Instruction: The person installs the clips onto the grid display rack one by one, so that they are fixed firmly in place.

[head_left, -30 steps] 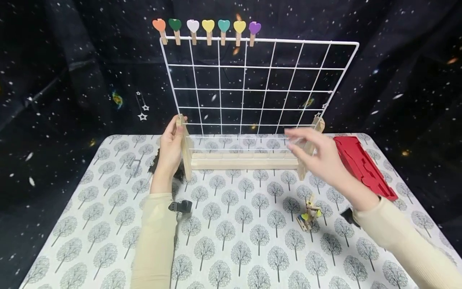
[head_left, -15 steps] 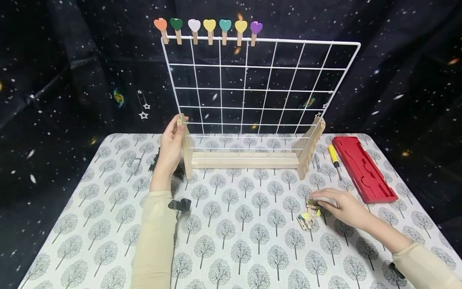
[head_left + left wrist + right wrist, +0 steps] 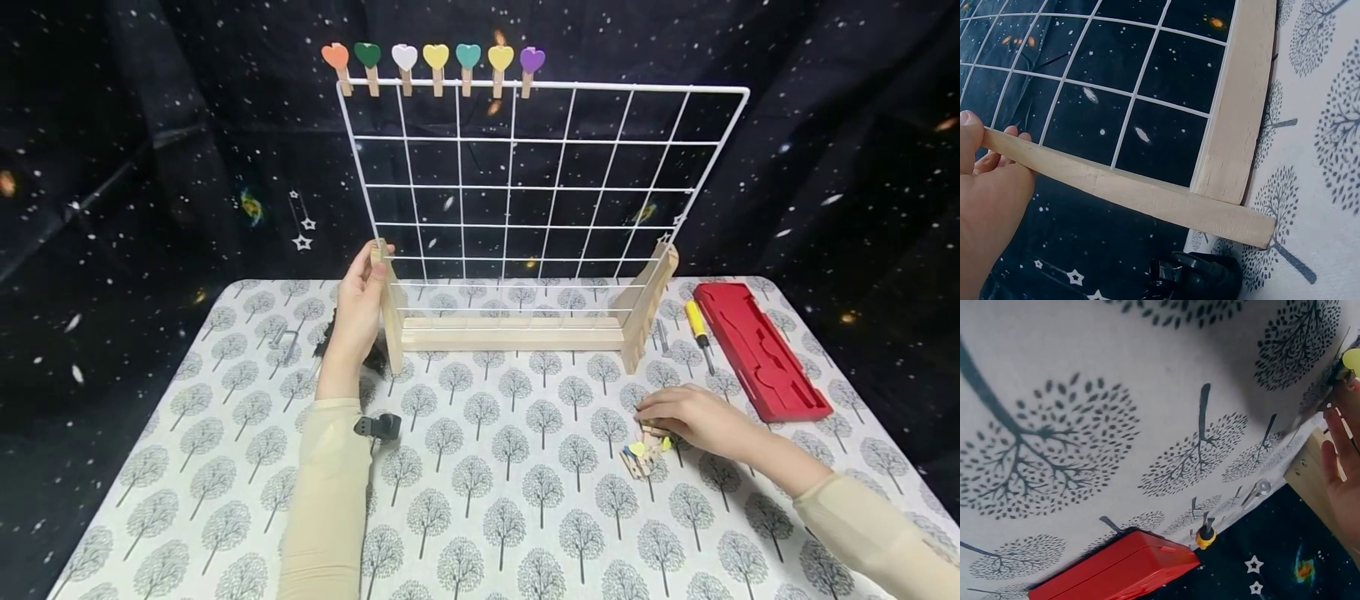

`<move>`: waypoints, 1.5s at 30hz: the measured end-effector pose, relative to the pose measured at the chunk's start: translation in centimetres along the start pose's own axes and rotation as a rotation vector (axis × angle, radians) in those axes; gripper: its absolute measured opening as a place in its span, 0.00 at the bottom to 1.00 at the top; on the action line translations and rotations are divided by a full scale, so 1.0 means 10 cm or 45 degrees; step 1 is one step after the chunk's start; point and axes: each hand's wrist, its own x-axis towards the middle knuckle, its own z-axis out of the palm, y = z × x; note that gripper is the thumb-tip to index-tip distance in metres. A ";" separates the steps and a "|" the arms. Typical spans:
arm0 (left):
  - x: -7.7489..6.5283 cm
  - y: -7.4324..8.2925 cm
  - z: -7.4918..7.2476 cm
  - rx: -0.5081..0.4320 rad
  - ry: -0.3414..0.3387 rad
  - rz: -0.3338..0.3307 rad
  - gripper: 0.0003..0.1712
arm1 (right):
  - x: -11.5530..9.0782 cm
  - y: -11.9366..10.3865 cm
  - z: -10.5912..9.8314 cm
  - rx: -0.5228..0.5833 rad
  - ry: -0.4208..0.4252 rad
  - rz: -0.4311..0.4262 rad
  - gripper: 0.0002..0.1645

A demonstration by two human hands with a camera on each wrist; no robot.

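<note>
A white wire grid (image 3: 510,183) stands tilted back in a wooden stand (image 3: 510,337). My left hand (image 3: 357,312) grips the top of the stand's left side post (image 3: 1122,187), thumb on one face and fingers behind. Along the grid's top wire sits a row of heart clothespins, from an orange one (image 3: 337,60) to a purple one (image 3: 532,62). At the front right my right hand (image 3: 693,421) reaches with bent, loose fingers over a small pile of clothespins (image 3: 637,461), some with yellow hearts. The hand partly covers the pile, so fingertip contact is unclear.
Right of the stand lie a yellow-handled screwdriver (image 3: 699,329) and a red tool tray (image 3: 765,354). A clear bent piece (image 3: 285,340) lies at the left, and something black (image 3: 375,354) sits behind the left wrist. A dark starry cloth (image 3: 150,125) hangs behind.
My right hand has moved from beside the grid's right post down to the clothespin pile, and its fingers are now lower over the pile. The left hand keeps its hold on the stand.
</note>
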 end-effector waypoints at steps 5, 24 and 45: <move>-0.03 0.07 0.01 0.011 -0.009 0.003 0.29 | 0.01 0.03 0.01 -0.022 -0.050 0.054 0.16; -0.08 0.18 0.04 0.051 -0.023 0.023 0.28 | 0.01 0.03 -0.06 0.029 -0.055 0.175 0.15; -0.01 -0.03 -0.02 0.031 0.010 0.024 0.29 | 1.35 -0.30 -1.12 0.215 0.625 0.065 0.14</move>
